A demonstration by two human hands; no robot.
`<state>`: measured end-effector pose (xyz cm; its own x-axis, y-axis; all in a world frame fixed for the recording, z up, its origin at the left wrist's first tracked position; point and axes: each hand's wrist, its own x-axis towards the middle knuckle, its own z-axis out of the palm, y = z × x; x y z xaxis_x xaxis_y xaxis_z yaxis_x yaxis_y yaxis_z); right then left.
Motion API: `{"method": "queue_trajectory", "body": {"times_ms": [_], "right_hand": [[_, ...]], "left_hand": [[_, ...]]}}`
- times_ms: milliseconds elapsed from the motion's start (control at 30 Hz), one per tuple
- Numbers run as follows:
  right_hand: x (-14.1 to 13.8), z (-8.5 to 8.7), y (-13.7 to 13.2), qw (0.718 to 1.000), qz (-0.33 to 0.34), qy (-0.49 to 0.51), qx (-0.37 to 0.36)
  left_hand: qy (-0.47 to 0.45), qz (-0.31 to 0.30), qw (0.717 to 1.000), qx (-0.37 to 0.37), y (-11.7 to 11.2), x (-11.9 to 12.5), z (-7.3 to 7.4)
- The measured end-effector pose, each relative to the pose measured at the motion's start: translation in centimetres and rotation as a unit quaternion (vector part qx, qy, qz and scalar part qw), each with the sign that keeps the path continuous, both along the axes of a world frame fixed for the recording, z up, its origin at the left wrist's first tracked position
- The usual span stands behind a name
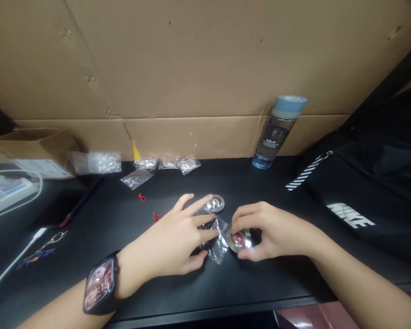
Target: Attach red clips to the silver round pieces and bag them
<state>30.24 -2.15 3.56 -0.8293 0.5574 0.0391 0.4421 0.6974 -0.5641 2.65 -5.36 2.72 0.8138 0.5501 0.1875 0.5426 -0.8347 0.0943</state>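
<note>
My right hand [270, 230] is curled around a shiny round metal disc [239, 240] with a red mark on its face, holding it just above the black table [123, 214]. My left hand [178, 240], with a smartwatch [99, 285] on the wrist, lies over a small clear plastic bag [219, 242], fingers stretched out and touching it. A second metal disc [215, 203] rests on the table just beyond my left fingertips. Small red loops [142, 197] lie to the left of the hands.
Several small clear bags [147, 171] lie along the cardboard wall. A blue-capped water bottle [277, 132] stands at the back. A black sports bag [370, 183] fills the right side. A cardboard box [37, 151], white cable [17, 260] and small scissors [53, 240] lie at the left.
</note>
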Motion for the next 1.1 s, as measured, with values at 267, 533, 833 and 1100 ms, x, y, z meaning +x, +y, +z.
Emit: {"method": "queue_trajectory", "body": {"times_ms": [267, 533, 833, 1100], "right_hand": [[-0.2, -0.7, 0.1, 0.997, -0.003, -0.029, 0.078], [-0.7, -1.1, 0.1, 0.996, 0.014, -0.027, 0.083], [-1.6, -1.9, -0.4, 0.995, 0.027, 0.03, 0.087], [-1.8, -2.1, 0.1, 0.999, -0.007, 0.039, 0.013]], "left_hand": [[0.011, 0.029, 0.999, -0.016, -1.0, 0.2, -0.4], [-0.016, 0.009, 1.0, -0.015, -0.4, 0.4, -0.6], [-0.006, 0.029, 0.999, -0.034, -0.4, 0.6, -1.2], [-0.023, 0.042, 0.998, -0.051, -0.4, 0.5, -0.8]]}}
